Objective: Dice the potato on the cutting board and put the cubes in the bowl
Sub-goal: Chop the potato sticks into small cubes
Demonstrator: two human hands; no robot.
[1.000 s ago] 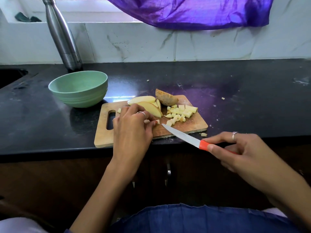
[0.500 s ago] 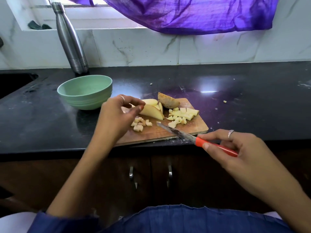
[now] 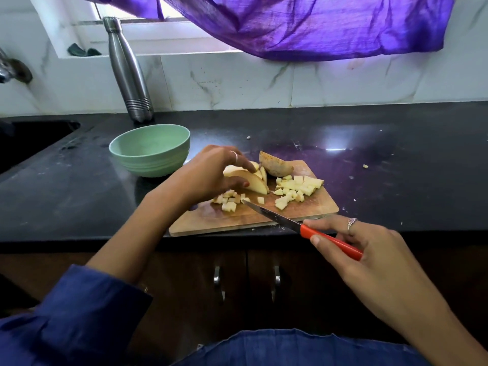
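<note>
Seen from the head camera, a person in a blue sleeve (image 3: pixel 87 307) works at a black stone counter (image 3: pixel 383 165), where a rectangular wooden cutting board (image 3: pixel 314 211) lies at the front edge. The left hand (image 3: pixel 208 173) curls its fingers over a pale, peeled potato wedge (image 3: pixel 252 183) near the board's middle, thumb beneath and a ring on one finger. The right hand (image 3: pixel 364 249) grips the orange handle of a steel-bladed kitchen knife (image 3: pixel 301 225), whose tip points toward a small pile of yellow potato cubes (image 3: pixel 229 202) just below the left hand. A larger heap of cubes (image 3: pixel 298 188) sits on the board's right side, and a skin-on potato piece (image 3: pixel 274 166) rests at the far edge. A round pale-green bowl (image 3: pixel 150 150) stands just beyond the board's left corner; no cubes are visible in it. Behind it stands a brushed-steel bottle (image 3: pixel 126 70) against the white marble wall, below a hanging purple cloth (image 3: pixel 317 27).
</note>
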